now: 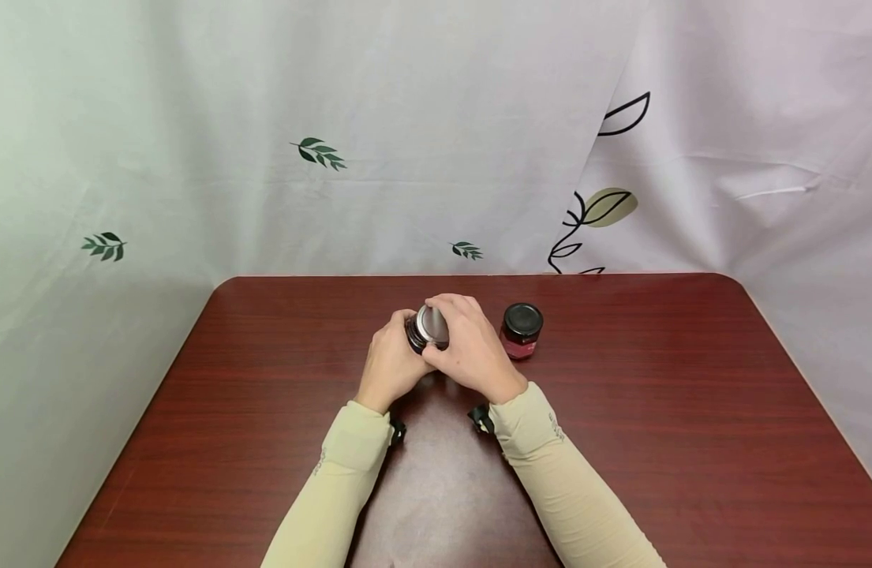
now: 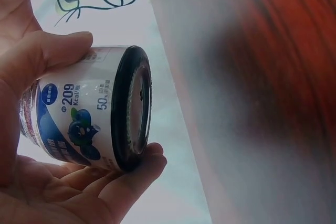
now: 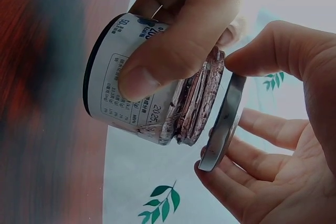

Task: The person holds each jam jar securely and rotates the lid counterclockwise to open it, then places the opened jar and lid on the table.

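Observation:
A glass jar with a blueberry label [image 2: 79, 114] is gripped in my left hand [image 1: 396, 359], the thumb across its side and the fingers beneath. Dark purple residue coats the threads of its mouth [image 3: 199, 103]. My right hand [image 1: 471, 347] pinches a silver metal lid [image 3: 224, 121] by its edge, between thumb and fingers. In the right wrist view a narrow gap shows between most of the lid and the mouth; whether they touch at the upper edge I cannot tell. The jar is tilted, held above the table.
A second jar [image 1: 522, 331] with a black lid and red label stands on the reddish-brown wooden table [image 1: 656, 410], just right of my hands. A white curtain [image 1: 407, 95] with leaf prints hangs behind the table's far edge.

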`<state>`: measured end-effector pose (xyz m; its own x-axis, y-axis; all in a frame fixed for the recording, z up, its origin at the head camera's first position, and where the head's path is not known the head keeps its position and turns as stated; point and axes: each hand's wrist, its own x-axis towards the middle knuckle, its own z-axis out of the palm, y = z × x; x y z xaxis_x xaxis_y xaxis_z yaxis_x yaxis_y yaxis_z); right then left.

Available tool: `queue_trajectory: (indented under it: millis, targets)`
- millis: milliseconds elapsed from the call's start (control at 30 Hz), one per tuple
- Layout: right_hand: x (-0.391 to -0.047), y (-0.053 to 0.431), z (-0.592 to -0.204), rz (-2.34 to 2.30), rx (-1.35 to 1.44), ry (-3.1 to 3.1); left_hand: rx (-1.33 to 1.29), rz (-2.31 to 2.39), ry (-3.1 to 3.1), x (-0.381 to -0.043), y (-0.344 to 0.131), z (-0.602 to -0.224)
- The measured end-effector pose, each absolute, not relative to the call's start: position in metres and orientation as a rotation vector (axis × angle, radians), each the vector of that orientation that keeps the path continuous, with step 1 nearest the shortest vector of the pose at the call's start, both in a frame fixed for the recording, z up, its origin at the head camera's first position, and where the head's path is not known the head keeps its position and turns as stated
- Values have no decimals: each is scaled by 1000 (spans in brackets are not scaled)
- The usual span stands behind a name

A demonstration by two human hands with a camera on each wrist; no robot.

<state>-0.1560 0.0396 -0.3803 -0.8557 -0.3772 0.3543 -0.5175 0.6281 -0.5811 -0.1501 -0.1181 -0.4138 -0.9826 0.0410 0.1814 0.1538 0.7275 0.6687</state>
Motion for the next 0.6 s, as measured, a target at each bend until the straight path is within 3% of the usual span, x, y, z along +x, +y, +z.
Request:
queue_trajectory:
  millis: [600]
  targets:
    - [-156,40,-381,1079,721,-2650,-152,-1089,-2776,-149,-119,-412]
